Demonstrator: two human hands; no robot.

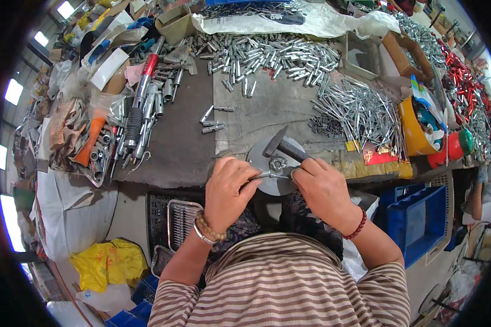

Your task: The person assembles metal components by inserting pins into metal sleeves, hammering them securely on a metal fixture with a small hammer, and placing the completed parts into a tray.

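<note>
My left hand [229,185] is closed, pinching a small silver metal sleeve [264,175] between thumb and fingertips at the bench's near edge. A thin metal rod [281,176] runs from the sleeve toward my right fingertips. In my closed right hand [326,191] is a hammer [290,149], its dark head tilted up to the left; the fingertips also seem to meet the rod's end. Beneath both lies a round grey metal plate [275,187] with a small raised piece [278,164] at its centre. Several finished-looking silver sleeves [213,127] lie beyond my left hand.
Loose silver sleeves [278,57] are heaped at the back. To the right lie thin rods [363,111], short dark pins [324,126] and a yellow container [414,128]. Larger tools [142,98] crowd the left side. Blue crates [417,218] stand below the bench at right.
</note>
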